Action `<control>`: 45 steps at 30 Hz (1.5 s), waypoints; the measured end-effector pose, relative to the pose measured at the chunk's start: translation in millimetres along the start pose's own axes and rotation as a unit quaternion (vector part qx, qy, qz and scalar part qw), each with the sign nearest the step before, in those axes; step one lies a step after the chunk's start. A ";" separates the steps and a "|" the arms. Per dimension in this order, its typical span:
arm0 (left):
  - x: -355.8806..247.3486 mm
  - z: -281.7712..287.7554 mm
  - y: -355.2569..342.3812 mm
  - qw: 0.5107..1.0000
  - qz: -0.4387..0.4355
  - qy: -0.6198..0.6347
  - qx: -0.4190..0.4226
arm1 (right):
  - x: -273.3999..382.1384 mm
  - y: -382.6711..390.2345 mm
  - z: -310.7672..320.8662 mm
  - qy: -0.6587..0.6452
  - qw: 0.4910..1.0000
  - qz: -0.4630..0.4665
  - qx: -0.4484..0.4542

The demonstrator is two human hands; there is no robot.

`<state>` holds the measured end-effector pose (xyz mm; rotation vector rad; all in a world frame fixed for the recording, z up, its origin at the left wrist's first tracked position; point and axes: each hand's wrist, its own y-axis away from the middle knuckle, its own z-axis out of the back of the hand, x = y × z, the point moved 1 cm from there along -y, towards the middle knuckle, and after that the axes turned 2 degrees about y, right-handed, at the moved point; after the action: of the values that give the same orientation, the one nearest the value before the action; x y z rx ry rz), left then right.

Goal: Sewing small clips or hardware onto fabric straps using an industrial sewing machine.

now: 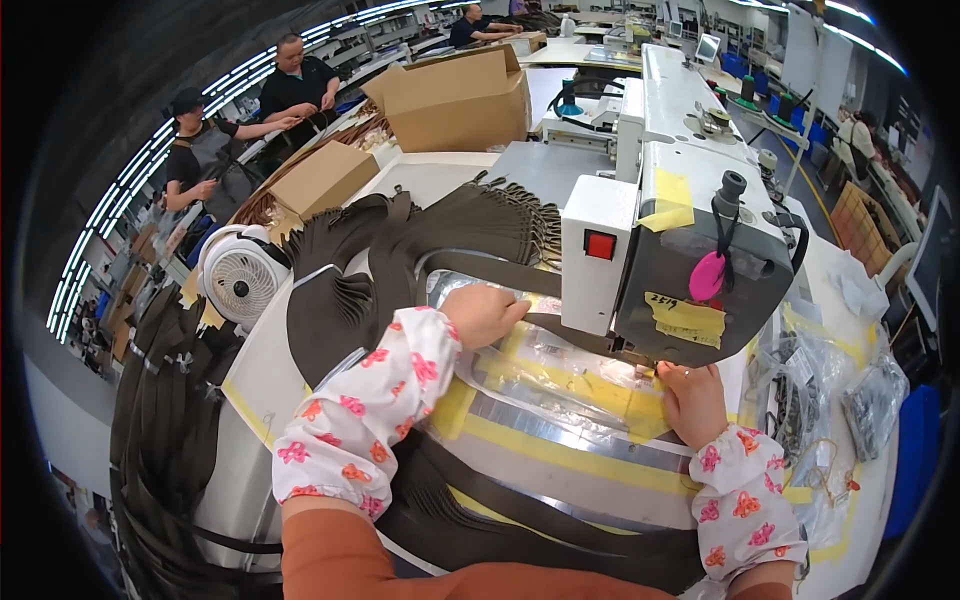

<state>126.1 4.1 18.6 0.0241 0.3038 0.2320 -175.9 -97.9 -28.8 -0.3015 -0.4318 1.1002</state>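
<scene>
My left hand (485,315) is closed in a pinch on a dark olive-brown strap (575,330), which runs rightward under the head of a white and dark grey industrial sewing machine (690,230). Close to the lit needle area, my right hand (693,402) has its fingertips pressed together near the strap's far end; what they grip is too small to make out. Beneath both hands lies a work plate (560,435) covered with clear film and yellow tape. Beyond my left hand a large bundle of dark straps (420,235) is spread in a fan.
More straps hang at the left (165,430) and lie along the near edge (560,525). A white fan (240,280) stands left of the bundle. Cardboard boxes (455,100) sit behind. Clear plastic bags (870,390) lie at right. Other people work at the back left.
</scene>
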 end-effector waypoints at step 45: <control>-44.8 -26.3 141.7 0.940 -0.241 0.158 0.181 | 85.7 67.4 39.8 -0.313 0.897 -0.032 0.311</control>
<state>45.1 131.4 15.0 0.2754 0.6588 -0.3160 -215.3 9.3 -7.6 0.6522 -0.6217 1.1971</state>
